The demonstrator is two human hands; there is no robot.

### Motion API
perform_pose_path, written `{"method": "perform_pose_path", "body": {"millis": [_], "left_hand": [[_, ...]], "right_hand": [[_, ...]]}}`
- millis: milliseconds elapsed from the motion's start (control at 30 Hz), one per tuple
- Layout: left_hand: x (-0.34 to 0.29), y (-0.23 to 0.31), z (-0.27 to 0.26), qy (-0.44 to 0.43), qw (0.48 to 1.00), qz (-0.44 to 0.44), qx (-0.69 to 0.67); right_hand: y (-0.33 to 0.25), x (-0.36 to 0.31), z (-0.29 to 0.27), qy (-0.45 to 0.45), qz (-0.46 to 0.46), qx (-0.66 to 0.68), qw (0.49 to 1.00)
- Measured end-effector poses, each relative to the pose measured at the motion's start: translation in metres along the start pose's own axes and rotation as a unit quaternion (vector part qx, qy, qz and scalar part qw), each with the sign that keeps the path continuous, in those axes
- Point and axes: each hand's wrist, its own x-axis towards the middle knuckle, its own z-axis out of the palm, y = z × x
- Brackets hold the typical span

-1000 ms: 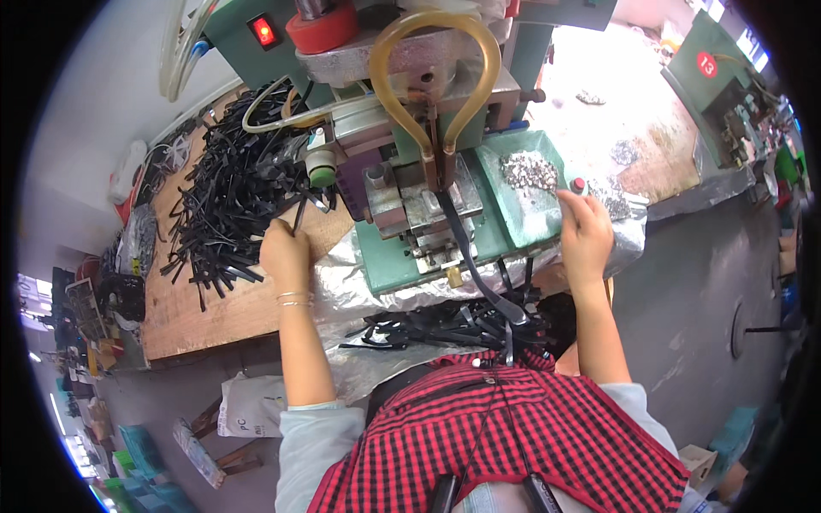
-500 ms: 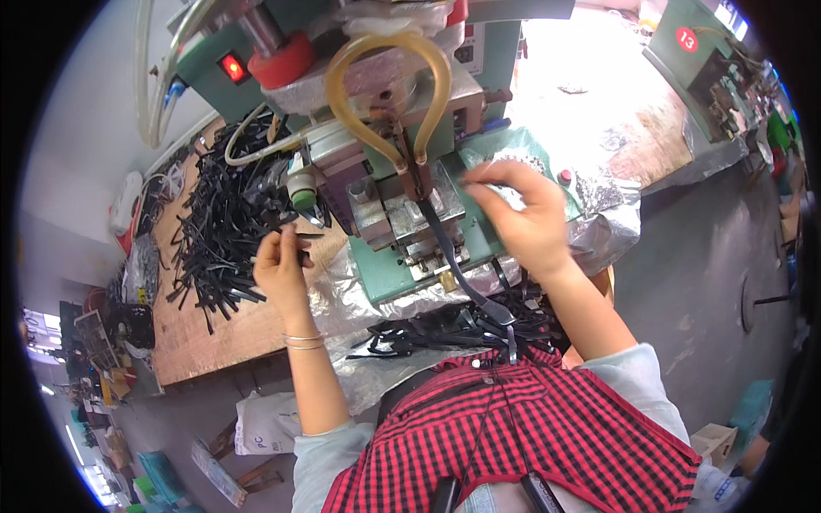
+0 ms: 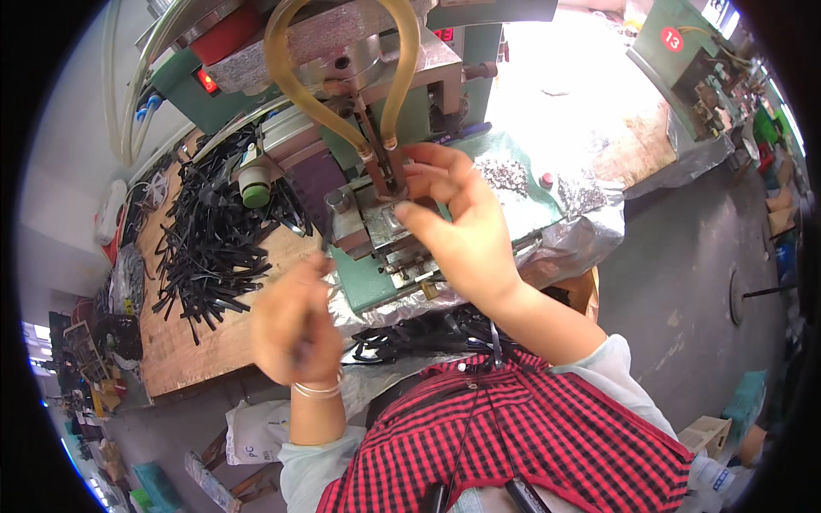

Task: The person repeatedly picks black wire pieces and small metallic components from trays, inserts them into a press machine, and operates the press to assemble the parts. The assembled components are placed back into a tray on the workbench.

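My right hand (image 3: 466,227) is at the green bench press (image 3: 359,278), its thumb and curled fingers close together beside the metal press head (image 3: 382,175). Whatever lies between those fingertips is hidden. My left hand (image 3: 295,321), smeared by motion, is in front of the press's left corner. Its fingers look curled in, with a dark patch at the palm that I cannot make out. A heap of thin black strips (image 3: 214,256) covers the wooden table to the left. More black strips (image 3: 410,335) lie on the foil between the press and my apron.
A yellow hose (image 3: 286,73) loops above the press head, and a green-capped knob (image 3: 255,192) projects on its left. Dark granules (image 3: 505,175) and a small red-topped item (image 3: 547,179) lie to the right. Another green machine (image 3: 684,73) stands at the far right.
My right hand has moved left to the press head; the black strip hanging from it no longer shows. My left hand has come down toward me, away from the strip heap. The view has shifted.
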Motion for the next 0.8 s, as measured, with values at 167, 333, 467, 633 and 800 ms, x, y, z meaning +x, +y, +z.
{"method": "perform_pose_path", "body": {"millis": [167,333,467,633,800], "left_hand": [[-0.001,0.021,0.03,-0.174,0.978,0.116,0.022],[-0.009,0.009,0.056,-0.128,0.978,0.165,-0.015],[-0.012,0.005,0.058,-0.127,0.979,0.16,-0.012],[-0.012,0.013,0.052,-0.141,0.983,0.113,-0.024],[-0.034,0.037,0.031,-0.157,0.987,-0.029,-0.031]], "right_hand": [[-0.011,0.001,-0.03,-0.083,0.005,-0.051,0.995],[0.06,0.021,-0.138,0.222,-0.064,-0.322,0.918],[0.065,0.005,-0.141,0.142,-0.12,-0.466,0.865],[0.077,0.0,-0.131,0.133,-0.088,-0.62,0.768],[0.084,0.0,-0.126,0.133,-0.088,-0.615,0.772]]}}
